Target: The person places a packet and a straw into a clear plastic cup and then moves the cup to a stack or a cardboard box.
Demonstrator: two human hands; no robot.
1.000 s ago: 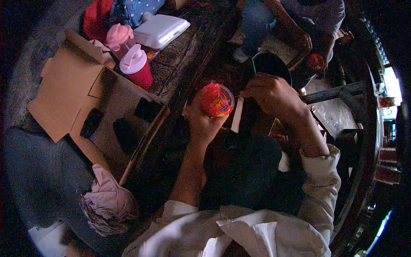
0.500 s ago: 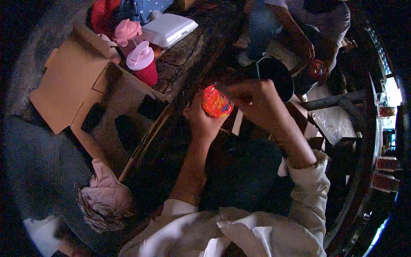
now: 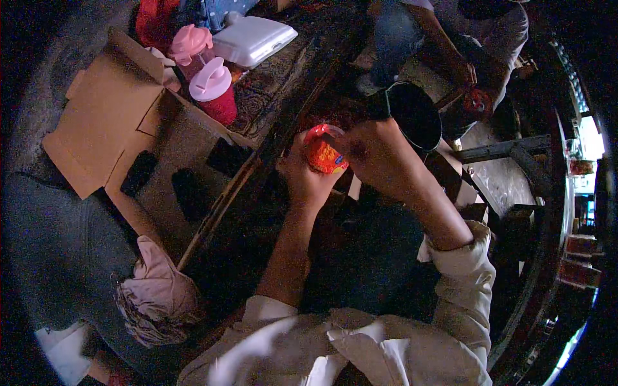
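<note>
A small round container [image 3: 320, 154] with a shiny orange-red printed wrapper is held up near the middle of the view. My left hand [image 3: 299, 172] is wrapped around its left and lower side. Over its right edge, my right hand [image 3: 370, 151] is closed, fingertips reaching the container's top. Shadow hides whether anything small is pinched in those fingers. Just beyond my right hand is a dark bucket [image 3: 415, 116] with a thin wire handle.
An open cardboard box [image 3: 106, 122] with dark objects inside lies left, a person's arm beside it. Behind it stand a pink-lidded cup [image 3: 215, 96], another pink-lidded cup [image 3: 192, 44] and a white foam box [image 3: 254, 42]. Another person sits at upper right, holding a red item [image 3: 476, 103].
My right hand has shifted slightly left, its fingers now overlapping the container's top. The container has tilted a little in my left hand, which stays in place.
</note>
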